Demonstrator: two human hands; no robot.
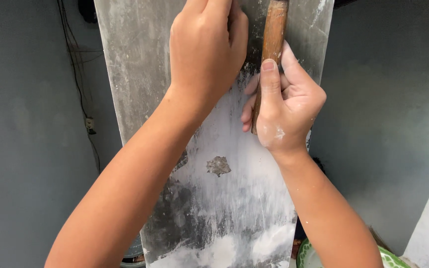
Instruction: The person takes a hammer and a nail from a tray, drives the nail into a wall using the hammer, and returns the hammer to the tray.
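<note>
Nearest the camera, at the lower right edge, sits a green-and-white patterned bowl (388,258), only partly in view. Above it runs a long grey board dusted with white powder (229,208), rising from the bottom of the frame towards the top, with a small dark scab of dried material (218,166) on its middle.

Further up, the right hand (286,106) is clamped around a brown wooden handle (272,39), thumb laid flat along the shaft and fingers curled behind it; the tool's head is cut off by the top edge. The left hand (207,49) presses knuckles-up against the board just beside the handle; its fingertips are out of view, so it cannot be told whether they pinch anything.

To work well here, the person would likely keep the left hand steady on the board and clear of the tool's path, and guide the handle with the thumb for straight, controlled strokes.

Behind all this stands a dull grey wall (31,124) with dark cables (75,74).
</note>
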